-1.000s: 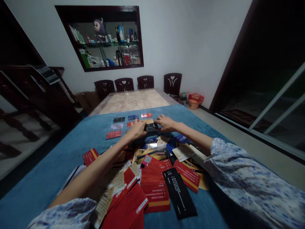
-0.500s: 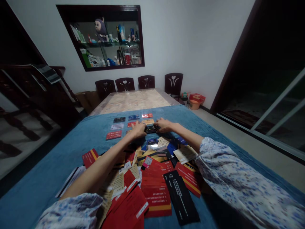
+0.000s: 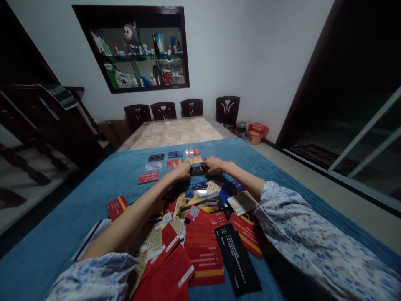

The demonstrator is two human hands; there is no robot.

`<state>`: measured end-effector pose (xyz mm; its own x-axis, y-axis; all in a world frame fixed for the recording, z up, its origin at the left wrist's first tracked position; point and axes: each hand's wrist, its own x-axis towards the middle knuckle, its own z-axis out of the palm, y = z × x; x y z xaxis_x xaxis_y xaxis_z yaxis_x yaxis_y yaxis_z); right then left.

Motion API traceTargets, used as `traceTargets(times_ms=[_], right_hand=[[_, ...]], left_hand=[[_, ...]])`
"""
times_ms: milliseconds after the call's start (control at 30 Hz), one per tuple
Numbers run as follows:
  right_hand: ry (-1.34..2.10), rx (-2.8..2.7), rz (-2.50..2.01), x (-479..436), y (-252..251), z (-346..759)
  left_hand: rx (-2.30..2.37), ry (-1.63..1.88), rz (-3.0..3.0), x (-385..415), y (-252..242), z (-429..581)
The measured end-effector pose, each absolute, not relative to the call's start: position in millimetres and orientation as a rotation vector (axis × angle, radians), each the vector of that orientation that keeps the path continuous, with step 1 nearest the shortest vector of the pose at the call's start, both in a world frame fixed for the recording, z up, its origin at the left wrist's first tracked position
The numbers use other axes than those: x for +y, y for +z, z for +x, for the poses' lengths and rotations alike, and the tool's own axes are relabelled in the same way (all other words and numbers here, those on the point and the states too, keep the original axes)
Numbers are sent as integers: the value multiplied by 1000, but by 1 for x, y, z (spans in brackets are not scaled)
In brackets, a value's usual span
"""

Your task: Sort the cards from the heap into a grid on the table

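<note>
A small black card (image 3: 197, 171) lies in the nearest row of cards on the blue cloth. My left hand (image 3: 182, 172) has its fingers closed on the card's left end, and my right hand (image 3: 213, 166) closes on its right end. Just beyond it is a gold card (image 3: 194, 159). Left of my hands are a red card (image 3: 148, 177), a pale card (image 3: 153, 166) and a black card (image 3: 156, 157). A blue card (image 3: 175, 154) and a red card (image 3: 192, 152) form the far row. My left hand partly hides another card beside it.
Between my forearms spreads a heap of loose cards and paper sleeves, with red sleeves (image 3: 203, 255) and a long black sleeve (image 3: 238, 259) nearest me. The blue cloth (image 3: 84, 192) covers the near table; bare tabletop (image 3: 184, 130) shows beyond. Several chairs (image 3: 227, 109) stand behind.
Both hands stay at the black card, with only slight finger movement. The whole view has shifted very slightly; the cards keep their arrangement.
</note>
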<state>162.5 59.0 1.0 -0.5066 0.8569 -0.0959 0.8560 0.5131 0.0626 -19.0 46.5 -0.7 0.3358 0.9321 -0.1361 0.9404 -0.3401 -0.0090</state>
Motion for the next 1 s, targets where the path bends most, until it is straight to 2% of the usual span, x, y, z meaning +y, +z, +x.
traceTargets(times_ms=[700,1000], right_hand=[[62,2654,1516,38,6,160],[78,2759,1519,26,13,182]], left_hand=[[1790,-205,2575,30,9,-10],[1715,-72,2729,23,5,-12]])
